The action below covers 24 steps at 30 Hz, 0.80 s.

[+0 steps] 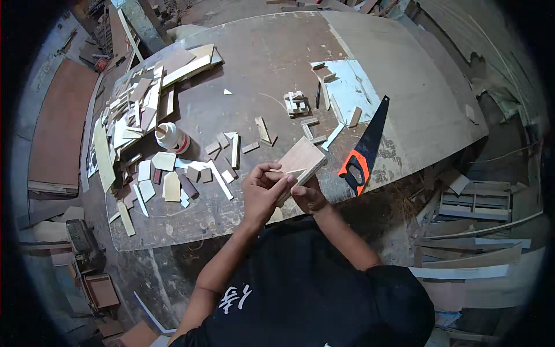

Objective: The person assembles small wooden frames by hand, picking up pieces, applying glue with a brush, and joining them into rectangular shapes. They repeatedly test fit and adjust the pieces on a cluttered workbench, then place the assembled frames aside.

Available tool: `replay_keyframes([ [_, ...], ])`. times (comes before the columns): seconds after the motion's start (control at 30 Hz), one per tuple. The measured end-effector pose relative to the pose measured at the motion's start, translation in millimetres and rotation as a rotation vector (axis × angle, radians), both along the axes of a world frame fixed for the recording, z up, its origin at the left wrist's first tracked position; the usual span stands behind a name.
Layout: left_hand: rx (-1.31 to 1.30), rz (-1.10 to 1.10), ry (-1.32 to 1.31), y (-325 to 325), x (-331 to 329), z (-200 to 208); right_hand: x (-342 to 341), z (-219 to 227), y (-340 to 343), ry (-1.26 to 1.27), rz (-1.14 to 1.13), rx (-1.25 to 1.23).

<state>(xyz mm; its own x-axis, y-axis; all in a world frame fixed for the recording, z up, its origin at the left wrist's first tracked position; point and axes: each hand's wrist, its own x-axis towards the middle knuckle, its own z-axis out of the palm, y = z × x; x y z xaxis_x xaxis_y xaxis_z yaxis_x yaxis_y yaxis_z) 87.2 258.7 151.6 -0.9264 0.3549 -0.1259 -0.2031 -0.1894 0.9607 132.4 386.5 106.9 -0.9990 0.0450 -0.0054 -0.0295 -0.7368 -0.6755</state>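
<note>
Just over the near edge of the worktable, my right hand (310, 196) grips a small wooden board (302, 155) from below, its thumb toward the near edge. The board is tilted, with a light-coloured edge along its right side. My left hand (267, 188) is closed at the board's near left, fingers pinching a thin pale wooden strip (296, 172) against or just above its face. Whether the strip touches the board I cannot tell. Fingers of both hands are partly hidden behind the wood. A handsaw (365, 151) with an orange and black handle lies to the right.
On the worktable (248, 58), a heap of wood offcuts (139, 110) fills the left side. A white bottle (172, 139) stands beside it, with small wood pieces (172, 186) scattered nearby. Farther off are a small wooden assembly (296, 104) and a pale blue sheet (350, 87).
</note>
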Motion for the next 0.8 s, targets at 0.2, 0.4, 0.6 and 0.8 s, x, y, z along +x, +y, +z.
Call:
replay_keyframes([
  [0.2,-0.003,-0.012,-0.008,-1.5,-0.2,-3.1,-0.6,-13.1,1.9,0.002,0.036,-0.005],
  [0.4,-0.023,-0.016,0.015,-2.2,0.5,-2.9,1.9,-9.8,-0.7,0.006,-0.02,-0.005],
  [0.6,-0.012,-0.018,-0.048,-1.3,2.7,6.0,2.9,-3.2,-1.4,0.009,-0.019,-0.003],
  [0.8,-0.045,-0.049,-0.033,-2.5,1.5,2.9,3.6,-1.1,0.1,0.023,0.003,0.013],
])
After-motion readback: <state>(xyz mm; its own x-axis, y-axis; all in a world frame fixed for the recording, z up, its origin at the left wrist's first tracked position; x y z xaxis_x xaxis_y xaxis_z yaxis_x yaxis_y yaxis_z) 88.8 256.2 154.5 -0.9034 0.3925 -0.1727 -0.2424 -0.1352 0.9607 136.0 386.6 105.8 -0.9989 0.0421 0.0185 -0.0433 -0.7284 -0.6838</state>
